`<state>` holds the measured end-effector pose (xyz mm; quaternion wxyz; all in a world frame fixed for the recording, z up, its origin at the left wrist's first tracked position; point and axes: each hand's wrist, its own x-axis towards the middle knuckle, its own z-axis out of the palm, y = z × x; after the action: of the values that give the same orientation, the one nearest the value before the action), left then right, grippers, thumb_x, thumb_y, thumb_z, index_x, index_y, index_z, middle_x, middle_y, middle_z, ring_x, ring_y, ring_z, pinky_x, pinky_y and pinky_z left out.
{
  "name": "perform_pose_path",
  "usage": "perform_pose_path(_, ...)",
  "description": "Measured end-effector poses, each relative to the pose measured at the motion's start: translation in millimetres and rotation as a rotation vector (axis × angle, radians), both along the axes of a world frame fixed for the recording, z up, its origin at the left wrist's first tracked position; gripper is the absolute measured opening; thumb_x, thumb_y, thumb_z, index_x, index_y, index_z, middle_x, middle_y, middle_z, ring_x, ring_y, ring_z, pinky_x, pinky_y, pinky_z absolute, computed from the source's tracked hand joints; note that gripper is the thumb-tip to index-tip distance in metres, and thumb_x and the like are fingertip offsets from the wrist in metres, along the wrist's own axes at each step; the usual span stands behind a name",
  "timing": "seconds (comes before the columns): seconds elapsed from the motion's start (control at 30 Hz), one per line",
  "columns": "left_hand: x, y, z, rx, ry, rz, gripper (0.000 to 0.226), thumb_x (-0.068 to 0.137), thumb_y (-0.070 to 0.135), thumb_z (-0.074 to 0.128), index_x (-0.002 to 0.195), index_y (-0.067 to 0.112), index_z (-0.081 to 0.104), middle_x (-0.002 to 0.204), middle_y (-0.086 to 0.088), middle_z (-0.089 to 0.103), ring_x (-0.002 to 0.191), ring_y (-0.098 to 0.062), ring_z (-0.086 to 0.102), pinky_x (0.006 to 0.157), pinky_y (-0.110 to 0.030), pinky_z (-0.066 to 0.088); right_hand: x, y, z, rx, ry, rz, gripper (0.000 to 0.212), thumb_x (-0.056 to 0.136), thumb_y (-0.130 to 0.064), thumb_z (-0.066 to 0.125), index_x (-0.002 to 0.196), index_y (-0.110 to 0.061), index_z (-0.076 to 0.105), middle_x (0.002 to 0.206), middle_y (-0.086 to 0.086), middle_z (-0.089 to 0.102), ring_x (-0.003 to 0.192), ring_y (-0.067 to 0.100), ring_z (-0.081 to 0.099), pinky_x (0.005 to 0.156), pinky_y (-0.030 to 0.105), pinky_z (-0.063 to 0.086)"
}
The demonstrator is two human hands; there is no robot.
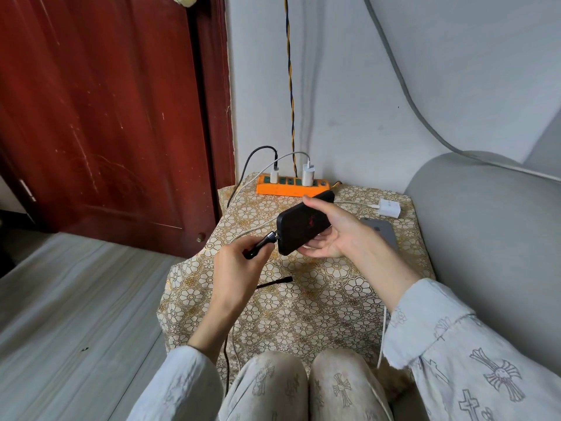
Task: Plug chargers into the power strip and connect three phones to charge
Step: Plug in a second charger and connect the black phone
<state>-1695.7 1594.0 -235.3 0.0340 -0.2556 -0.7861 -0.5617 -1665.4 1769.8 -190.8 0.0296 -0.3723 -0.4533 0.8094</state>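
Observation:
My right hand (pixel 331 235) holds a black phone (pixel 303 223) above the small table, its back facing me. My left hand (pixel 239 262) pinches a black cable plug (pixel 262 244) whose tip meets the phone's lower end. An orange power strip (pixel 293 185) lies at the table's far edge with two white chargers (pixel 308 174) standing in it. A third white charger (pixel 389 208) lies loose on the cloth at the right, cable attached. A grey phone (pixel 381 232) lies face down partly behind my right hand.
The table wears a floral cloth (pixel 303 314). Another black cable end (pixel 279 282) lies on it near the middle. A red door (pixel 106 117) stands at left, a grey sofa arm (pixel 485 238) at right. My knees are below the table's near edge.

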Motion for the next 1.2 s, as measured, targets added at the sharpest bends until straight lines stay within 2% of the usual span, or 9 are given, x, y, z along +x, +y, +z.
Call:
perform_pose_path(0.27,-1,-1,0,-0.052,0.042,0.038,0.012,0.081,0.022,0.065,0.089,0.016,0.073,0.066,0.005,0.066,0.056,-0.008,0.056,0.048,-0.013,0.036,-2,-4,0,0.017,0.006,0.002,0.062,0.055,-0.027,0.083,0.101,-0.005,0.047,0.099,0.020,0.057,0.091,0.034,0.059,0.061,0.048,0.053)
perform_pose_path(0.33,0,-1,0,-0.117,0.097,0.079,0.016,0.082,0.025,0.064,0.093,0.017,0.072,0.076,0.000,0.070,0.069,-0.017,0.062,0.056,-0.025,0.042,-3,-6,-1,0.055,0.002,0.003,0.057,0.057,-0.028,0.083,0.098,-0.006,0.049,0.096,0.019,0.059,0.089,0.033,0.060,0.062,0.048,0.052)
perform_pose_path(0.43,1,0,0,-0.179,0.148,0.122,0.018,0.083,0.028,0.063,0.095,0.017,0.071,0.081,-0.002,0.070,0.070,-0.021,0.061,0.054,-0.027,0.039,-4,-8,-3,0.138,0.009,0.022,0.045,0.060,-0.027,0.081,0.089,-0.009,0.051,0.088,0.017,0.062,0.082,0.030,0.061,0.064,0.046,0.052)
perform_pose_path(0.63,5,-1,-7,-0.116,0.138,0.098,0.016,0.082,0.022,0.065,0.092,0.012,0.071,0.076,-0.006,0.070,0.051,-0.004,0.047,0.044,-0.010,0.027,-4,-8,-2,0.250,0.006,0.127,0.049,0.060,-0.029,0.081,0.093,-0.009,0.052,0.088,0.018,0.064,0.081,0.031,0.064,0.064,0.043,0.055)
perform_pose_path(0.87,4,-5,-10,-0.098,0.108,0.078,0.008,0.080,0.022,0.067,0.084,0.015,0.068,0.066,0.002,0.062,0.050,0.000,0.047,0.042,-0.008,0.032,-4,-13,-7,0.240,0.047,0.185,0.047,0.062,-0.027,0.080,0.094,-0.007,0.053,0.089,0.020,0.065,0.081,0.033,0.065,0.060,0.040,0.057)
perform_pose_path(0.97,1,-11,-13,-0.174,0.051,-0.034,0.009,0.078,0.032,0.068,0.080,0.025,0.064,0.062,0.014,0.060,0.048,-0.007,0.054,0.043,-0.012,0.040,-8,-11,-3,0.421,0.041,0.234,0.048,0.064,-0.030,0.079,0.099,-0.008,0.054,0.090,0.016,0.066,0.080,0.030,0.067,0.062,0.037,0.058)
perform_pose_path(1.03,-2,-17,-15,-0.198,0.012,-0.094,0.010,0.079,0.033,0.065,0.081,0.023,0.066,0.065,0.015,0.062,0.054,-0.019,0.063,0.051,-0.026,0.052,-9,-3,3,0.570,0.042,0.214,0.047,0.065,-0.033,0.077,0.098,-0.011,0.053,0.085,0.010,0.067,0.074,0.023,0.067,0.056,0.031,0.058)
perform_pose_path(1.1,-8,-21,-19,-0.188,-0.034,-0.117,0.009,0.081,0.029,0.064,0.077,0.021,0.065,0.069,0.010,0.066,0.063,-0.021,0.067,0.060,-0.034,0.057,-9,12,10,0.673,-0.011,0.193,0.042,0.065,-0.037,0.075,0.092,-0.014,0.052,0.080,0.005,0.065,0.070,0.017,0.066,0.050,0.026,0.056)
perform_pose_path(1.2,-15,-20,-24,-0.229,-0.096,-0.187,0.008,0.081,0.027,0.064,0.077,0.020,0.064,0.076,0.001,0.070,0.070,-0.011,0.068,0.064,-0.020,0.055,-6,34,8,0.850,-0.212,0.235,0.049,0.063,-0.042,0.073,0.099,-0.013,0.055,0.095,0.006,0.063,0.088,0.022,0.063,0.069,0.034,0.056)
